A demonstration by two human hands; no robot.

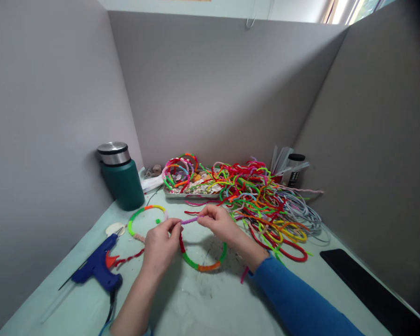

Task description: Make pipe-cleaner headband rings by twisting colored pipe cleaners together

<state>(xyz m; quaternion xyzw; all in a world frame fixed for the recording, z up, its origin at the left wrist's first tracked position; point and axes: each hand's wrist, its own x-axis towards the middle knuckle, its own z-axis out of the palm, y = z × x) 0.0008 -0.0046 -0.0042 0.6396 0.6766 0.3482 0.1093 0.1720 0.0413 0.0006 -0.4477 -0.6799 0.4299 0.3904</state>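
Between my two hands runs a short purple pipe cleaner, at the top of a ring wrapped in coloured pipe cleaners. That ring shows red, green and orange sections. My left hand pinches the purple piece at its left end, close to the red section. At the other end my right hand grips it between thumb and fingertips. Whether the purple is wound round the ring under my fingers is hidden. Just left of my left hand lies a second wrapped ring, in green, yellow, orange and pale pink.
A blue glue gun rests on the left, its nozzle by a white disc. Behind it stands a green bottle. Tangled pipe cleaners and grey cords cover the right rear, beside a metal tray. A black strip lies far right.
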